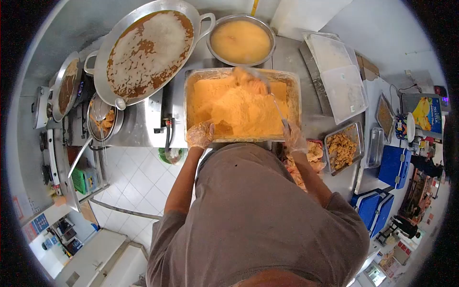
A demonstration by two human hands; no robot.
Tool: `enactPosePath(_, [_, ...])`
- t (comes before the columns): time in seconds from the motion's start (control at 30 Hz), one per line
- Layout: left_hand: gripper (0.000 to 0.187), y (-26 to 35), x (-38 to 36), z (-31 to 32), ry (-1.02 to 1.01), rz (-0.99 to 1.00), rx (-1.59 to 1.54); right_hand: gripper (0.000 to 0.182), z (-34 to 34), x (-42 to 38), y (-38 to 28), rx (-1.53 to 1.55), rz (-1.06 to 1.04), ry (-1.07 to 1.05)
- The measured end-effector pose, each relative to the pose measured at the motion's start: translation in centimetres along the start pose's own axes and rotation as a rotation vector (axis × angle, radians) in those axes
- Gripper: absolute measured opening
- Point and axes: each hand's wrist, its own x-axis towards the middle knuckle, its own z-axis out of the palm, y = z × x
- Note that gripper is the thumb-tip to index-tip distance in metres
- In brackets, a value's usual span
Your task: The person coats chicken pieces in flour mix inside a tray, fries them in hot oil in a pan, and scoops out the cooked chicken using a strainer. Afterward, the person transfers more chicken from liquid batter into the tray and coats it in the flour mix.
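A rectangular metal tray (187, 103) full of orange-yellow breading flour (239, 107) lies before me. My left hand (200, 135), in a clear glove caked with flour, grips the tray's near left corner. In its own clear glove, my right hand (295, 137) closes round the handle of a long-handled metal skimmer (276, 104). The skimmer's head is blurred at the far side of the tray, by coated pieces (256, 86) in the flour. Just beyond stands a metal bowl (209, 45) of cloudy yellow liquid.
A large wok (100, 71) of foaming oil stands back left, above a pot with a strainer (103, 119) holding fried pieces. Raw meat (313, 153) and a tray of brown pieces (342, 149) sit at right. Clear plastic lids (342, 91) lean behind them.
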Motion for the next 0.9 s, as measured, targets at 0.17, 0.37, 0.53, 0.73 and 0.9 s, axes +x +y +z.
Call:
enactPosePath(0.17, [0.043,0.3,0.2,-0.3,-0.040,0.001,0.054,0.037,6.8,-4.2,6.0,-0.117,-0.031,-0.157])
enactPosePath(0.37, [0.042,-0.6,0.3,0.9,0.003,0.029,0.008,0.045,2.6,-3.6,2.9,0.125,-0.090,-0.217])
enactPosePath(0.53, [0.043,-0.5,0.3,0.6,-0.024,0.013,0.020,0.044,1.4,-1.0,2.1,0.169,0.145,-0.348])
enactPosePath(0.73, [0.045,-0.3,0.5,0.2,-0.080,-0.021,0.032,0.037,3.1,13.7,2.2,0.076,0.056,-0.049])
enactPosePath(0.9, [0.049,-0.5,0.6,0.4,-0.124,-0.034,0.021,0.032,4.4,27.8,2.5,-0.123,0.094,-0.192])
